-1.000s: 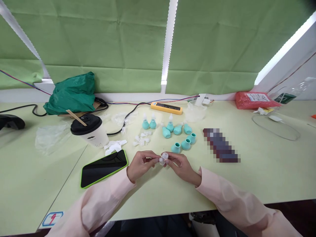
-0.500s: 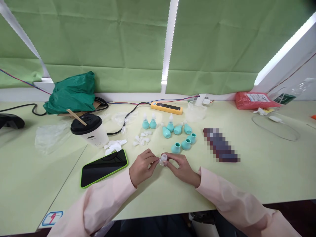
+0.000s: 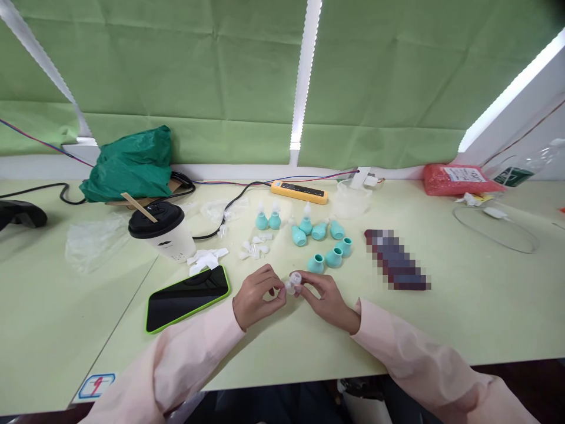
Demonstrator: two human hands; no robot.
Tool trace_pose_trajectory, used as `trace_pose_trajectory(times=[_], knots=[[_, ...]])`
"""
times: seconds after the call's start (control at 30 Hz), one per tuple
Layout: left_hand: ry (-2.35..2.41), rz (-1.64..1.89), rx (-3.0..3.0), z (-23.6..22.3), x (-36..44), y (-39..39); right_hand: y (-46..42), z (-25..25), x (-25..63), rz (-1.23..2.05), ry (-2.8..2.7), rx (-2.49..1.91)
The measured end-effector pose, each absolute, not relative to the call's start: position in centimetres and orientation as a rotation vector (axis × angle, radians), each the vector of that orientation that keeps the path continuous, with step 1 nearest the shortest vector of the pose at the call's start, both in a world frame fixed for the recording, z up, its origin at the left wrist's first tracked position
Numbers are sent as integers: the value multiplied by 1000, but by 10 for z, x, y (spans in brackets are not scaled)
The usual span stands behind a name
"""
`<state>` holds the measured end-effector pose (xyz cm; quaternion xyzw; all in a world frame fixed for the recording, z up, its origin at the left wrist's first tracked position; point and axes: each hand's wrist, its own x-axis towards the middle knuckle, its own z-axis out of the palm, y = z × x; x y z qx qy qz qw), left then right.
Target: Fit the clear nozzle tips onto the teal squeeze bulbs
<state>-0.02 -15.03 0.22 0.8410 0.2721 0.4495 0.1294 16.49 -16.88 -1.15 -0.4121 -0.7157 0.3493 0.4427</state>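
My left hand [image 3: 259,297] and my right hand [image 3: 327,299] meet near the front of the table. Between their fingertips is a small translucent plastic fitting [image 3: 295,280] with a round opening facing up. My right thumb and index finger grip it from the right; my left fingertips pinch its left side, where a smaller clear part seems to sit. Just beyond stand three open-necked teal rubber bulbs [image 3: 334,257]. Behind them are several teal bulbs with clear tips, some upright [image 3: 274,220], others lying down [image 3: 299,236]. Loose clear plastic tips [image 3: 255,248] lie in a pile left of them.
A phone in a green case [image 3: 189,298] and a lidded paper cup [image 3: 161,235] with crumpled tissue [image 3: 207,259] are on the left. A yellow power strip [image 3: 299,192] lies at the back. A pixelated dark object [image 3: 397,260] and a red package [image 3: 454,179] are on the right.
My left fingers have shifted slightly on the plastic fitting, with thumb and index finger bent more. The fitting has tilted a little between my hands. The whole view has moved slightly.
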Motion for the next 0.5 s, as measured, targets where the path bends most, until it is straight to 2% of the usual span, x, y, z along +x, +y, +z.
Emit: trace_pose_trajectory(times=[0.17,0.5], knots=[[829,1359,2261,0,1,-151,-168,-15,164,1005,-1663,-992],[1079,1121,1717,6,2,-154,-170,-12,163,1266,-1537,-927]])
